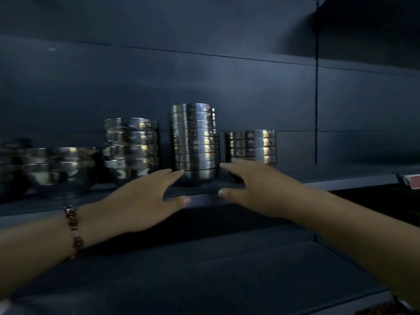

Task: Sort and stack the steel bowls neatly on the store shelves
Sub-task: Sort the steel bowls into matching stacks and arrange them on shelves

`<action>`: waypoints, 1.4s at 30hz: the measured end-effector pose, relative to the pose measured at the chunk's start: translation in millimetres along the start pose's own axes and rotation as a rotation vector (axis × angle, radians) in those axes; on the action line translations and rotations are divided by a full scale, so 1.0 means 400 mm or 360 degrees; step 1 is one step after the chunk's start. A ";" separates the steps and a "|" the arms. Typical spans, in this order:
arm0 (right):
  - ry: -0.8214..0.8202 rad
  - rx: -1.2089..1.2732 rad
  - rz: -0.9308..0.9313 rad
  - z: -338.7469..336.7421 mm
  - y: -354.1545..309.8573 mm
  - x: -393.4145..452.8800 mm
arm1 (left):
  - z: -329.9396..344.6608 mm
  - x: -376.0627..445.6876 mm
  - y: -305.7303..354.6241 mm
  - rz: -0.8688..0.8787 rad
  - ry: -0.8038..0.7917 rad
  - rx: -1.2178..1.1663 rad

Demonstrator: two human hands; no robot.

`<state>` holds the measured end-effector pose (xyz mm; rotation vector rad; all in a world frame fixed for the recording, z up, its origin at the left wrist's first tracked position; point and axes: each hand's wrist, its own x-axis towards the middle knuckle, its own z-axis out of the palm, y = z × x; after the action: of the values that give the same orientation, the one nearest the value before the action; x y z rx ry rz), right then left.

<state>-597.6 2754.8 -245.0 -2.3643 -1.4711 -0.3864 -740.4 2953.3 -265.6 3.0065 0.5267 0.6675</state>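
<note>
A tall stack of steel bowls stands in the middle of a dark shelf. My left hand reaches in from the left with straight fingers, its fingertips at the bottom bowl's left side. My right hand comes from the right, fingers straight, fingertips at the stack's lower right. Neither hand curls round anything. A shorter stack stands to the right, partly behind my right hand. Another stack stands to the left, and wider bowls sit further left.
The shelf's right part is bare up to a slotted upright. A lower dark shelf lies under my arms. A red tag sits at the shelf's right edge. A beaded bracelet is on my left wrist.
</note>
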 end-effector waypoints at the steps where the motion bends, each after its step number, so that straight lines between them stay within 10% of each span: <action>1: -0.0032 -0.0013 -0.0052 0.007 -0.042 0.002 | -0.014 -0.026 -0.031 -0.0048 -0.0005 0.0019; 19: 0.0013 0.0068 -0.0539 0.143 -0.590 0.232 | -0.276 -0.358 -0.602 -0.0676 0.0327 0.0617; 28: 0.0290 0.0298 -0.0157 0.295 -0.731 0.471 | -0.273 -0.249 -0.802 -0.1008 0.0598 -0.0322; 42: 0.0242 0.0263 0.0210 0.374 -0.699 0.731 | -0.185 -0.015 -0.912 -0.0883 0.0602 -0.0574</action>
<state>-715.2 3169.3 -228.5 -2.2333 -1.2229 -0.3867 -893.3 3291.2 -233.0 2.2501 1.0624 1.1247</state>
